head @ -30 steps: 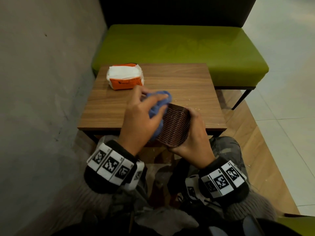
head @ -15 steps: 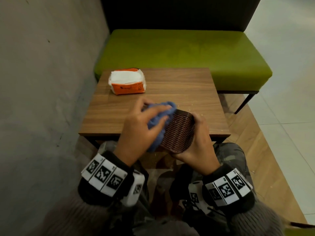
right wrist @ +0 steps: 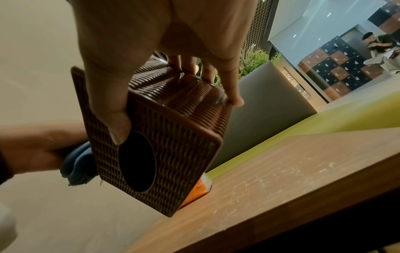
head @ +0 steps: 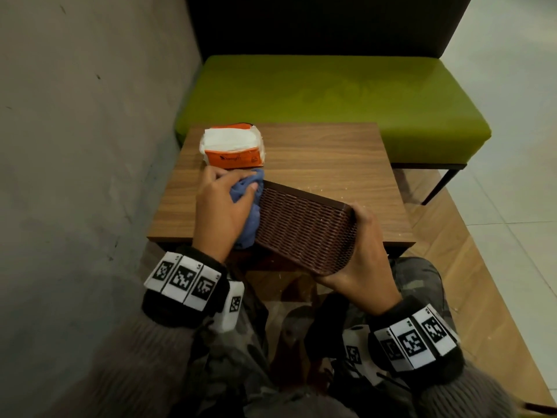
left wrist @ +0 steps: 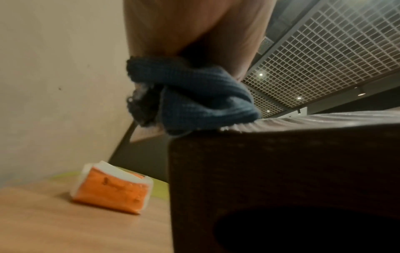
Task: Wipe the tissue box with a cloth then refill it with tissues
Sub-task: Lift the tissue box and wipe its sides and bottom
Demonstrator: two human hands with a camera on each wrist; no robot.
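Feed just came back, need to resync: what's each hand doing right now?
Left hand: grips the blue cloth, pressing it against the tissue box.
Right hand: holds the tissue box by its end.

In my right hand (head: 363,254): brown woven-look plastic tissue box (head: 304,227), ribbed, slight sheen. In my left hand (head: 220,212): blue waffle-textured cloth (head: 245,203), matt, soft. Orange glossy plastic-wrapped pack of white paper tissues (head: 232,146). Smooth wood-grain table (head: 325,155), speckled with dust.

Green upholstered seat (head: 331,98) across upper frame; grey concrete wall (head: 84,146) at left; pale tiled floor (head: 518,164) at right.
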